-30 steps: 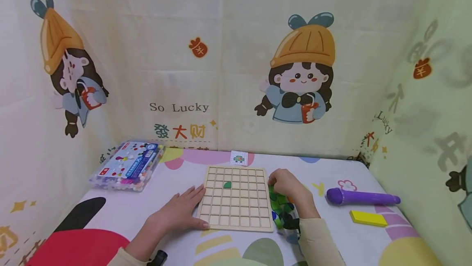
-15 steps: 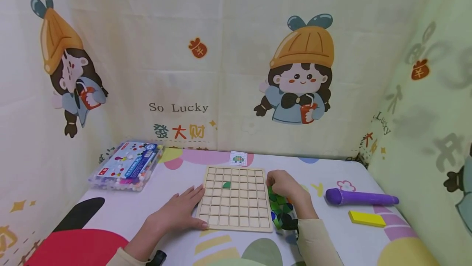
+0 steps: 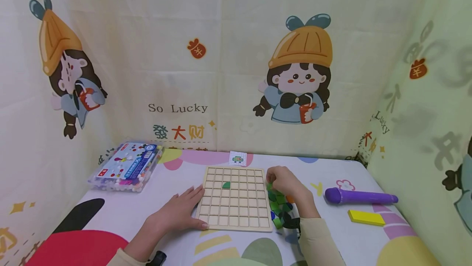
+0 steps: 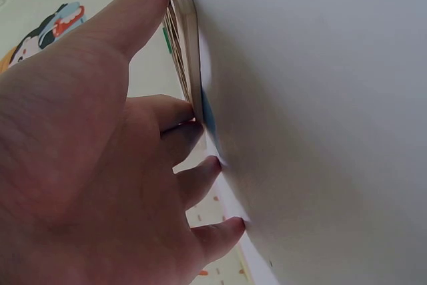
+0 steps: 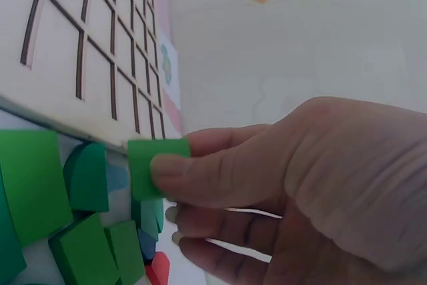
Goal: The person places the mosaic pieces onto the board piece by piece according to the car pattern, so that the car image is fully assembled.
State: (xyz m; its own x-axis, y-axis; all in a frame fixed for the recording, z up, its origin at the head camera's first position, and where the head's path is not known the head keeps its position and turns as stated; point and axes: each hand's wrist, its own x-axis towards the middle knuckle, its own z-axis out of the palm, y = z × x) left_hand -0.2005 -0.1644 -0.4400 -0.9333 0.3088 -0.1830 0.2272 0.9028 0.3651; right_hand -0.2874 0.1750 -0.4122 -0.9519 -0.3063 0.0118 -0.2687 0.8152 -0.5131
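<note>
Green square tile (image 5: pixel 157 165): pinched between thumb and fingers of right hand (image 3: pixel 285 184), just beside wooden grid board (image 3: pixel 233 198), above loose tile pile (image 3: pixel 281 210). Left hand (image 3: pixel 177 212): fingers straight, flat against board's left edge, apparently steadying it.

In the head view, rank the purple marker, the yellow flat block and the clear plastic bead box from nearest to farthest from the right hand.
Measured from the right hand, which pinches a green square tile:
1. Purple marker, lying just to its right.
2. Yellow flat block, further right and nearer the person, beyond the marker.
3. Clear plastic bead box, far left, across the wooden grid board.
</note>
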